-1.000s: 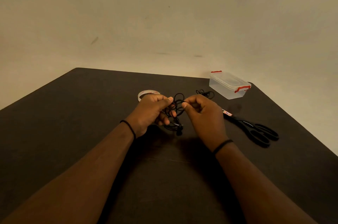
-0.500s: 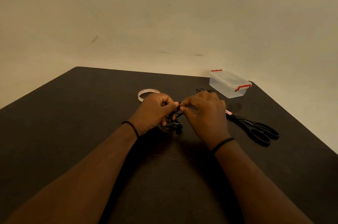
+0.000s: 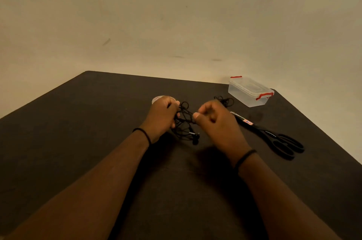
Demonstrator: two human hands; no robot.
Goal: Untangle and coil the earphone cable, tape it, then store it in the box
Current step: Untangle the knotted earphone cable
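Over the middle of the dark table (image 3: 78, 142), your two forearms reach forward and converge, each wrist ringed by a thin black band. Your left hand (image 3: 163, 117) is turned knuckles-up with its fingers curled down around the left side of the tangled black earphone cable (image 3: 184, 122), gripping a bunch of loops. Your right hand (image 3: 215, 122) faces it from 3 o'clock of the tangle, fingers folded in toward the palm and the thumb tip pressed against a strand, pinching it so that a short stretch of cable runs taut between the two hands. Below the hands, at 6 o'clock of the tangle, loose loops and an earbud end hang down to the tabletop. More of the cable lies in a small heap at 1 o'clock of your right hand, partly hidden behind the knuckles. A roll of tape (image 3: 156, 99) peeks out at 11 o'clock of your left hand, mostly covered by it. Black scissors (image 3: 274, 140) lie at 3 o'clock of your right hand, blades pointing toward the far side; a small red and white label sits on the blade, too small to read. At 1 o'clock, near the table's far corner, stands the clear plastic box (image 3: 248, 93), its lid on and its red clips at both ends.
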